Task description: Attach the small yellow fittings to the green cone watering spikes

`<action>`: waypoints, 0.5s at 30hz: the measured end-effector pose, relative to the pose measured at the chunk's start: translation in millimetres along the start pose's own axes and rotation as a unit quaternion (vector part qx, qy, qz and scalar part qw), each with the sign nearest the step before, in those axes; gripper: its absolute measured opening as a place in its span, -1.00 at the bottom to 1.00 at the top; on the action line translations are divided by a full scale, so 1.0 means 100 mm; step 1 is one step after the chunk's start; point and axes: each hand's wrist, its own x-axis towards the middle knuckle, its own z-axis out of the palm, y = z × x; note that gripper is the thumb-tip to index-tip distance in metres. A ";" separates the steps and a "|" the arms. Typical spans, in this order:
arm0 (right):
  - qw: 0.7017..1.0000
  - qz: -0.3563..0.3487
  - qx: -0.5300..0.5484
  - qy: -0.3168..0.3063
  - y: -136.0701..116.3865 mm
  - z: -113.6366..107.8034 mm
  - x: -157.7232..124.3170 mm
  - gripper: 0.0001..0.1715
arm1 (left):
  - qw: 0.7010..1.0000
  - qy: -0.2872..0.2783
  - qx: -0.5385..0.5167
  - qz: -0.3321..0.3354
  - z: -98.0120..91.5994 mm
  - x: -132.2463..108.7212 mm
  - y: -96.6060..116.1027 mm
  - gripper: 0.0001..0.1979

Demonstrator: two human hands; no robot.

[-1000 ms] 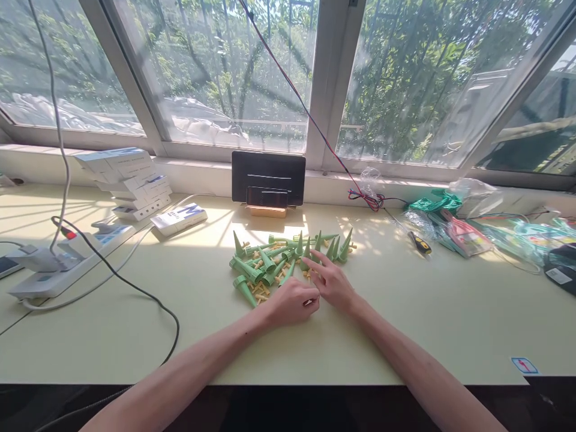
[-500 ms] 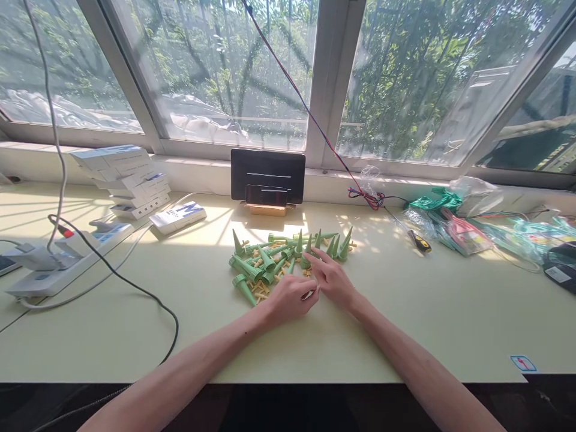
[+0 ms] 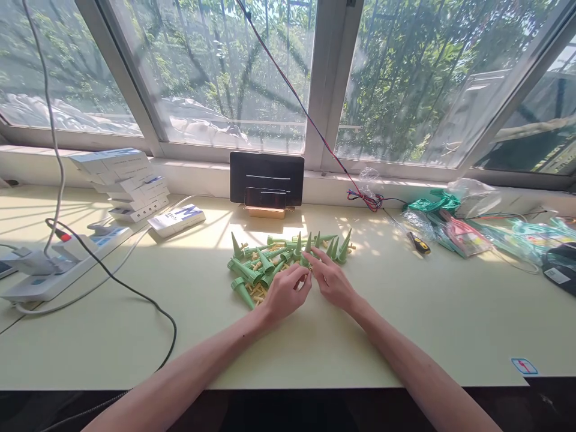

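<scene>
My left hand (image 3: 288, 291) is closed in a pinch close to the base of a green cone-shaped plant watering spike (image 3: 308, 242); what sits between its fingertips is too small to make out. My right hand (image 3: 332, 279) has its fingers round that upright spike, steadying it point up. To the left lies a pile of loose green spikes (image 3: 245, 271), with small yellow T-shaped pieces (image 3: 258, 294) scattered among them. Several more spikes (image 3: 344, 247) stand upright just beyond my right hand.
A tablet (image 3: 267, 174) and a phone (image 3: 265, 197) lean on a stand behind the pile. White boxes (image 3: 132, 186) and a power strip (image 3: 33, 285) with cables are at left. A screwdriver (image 3: 419, 243) and plastic bags (image 3: 465, 234) lie at right.
My left hand has moved up and slightly left, bringing its pinched fingertips to the base of the spike. My right hand has stayed nearly in place.
</scene>
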 end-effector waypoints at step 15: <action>0.998 -0.031 0.047 0.021 -0.07 -0.05 0.04 -0.41 | 0.999 0.007 -0.047 -0.021 -0.01 -0.01 0.00 -0.93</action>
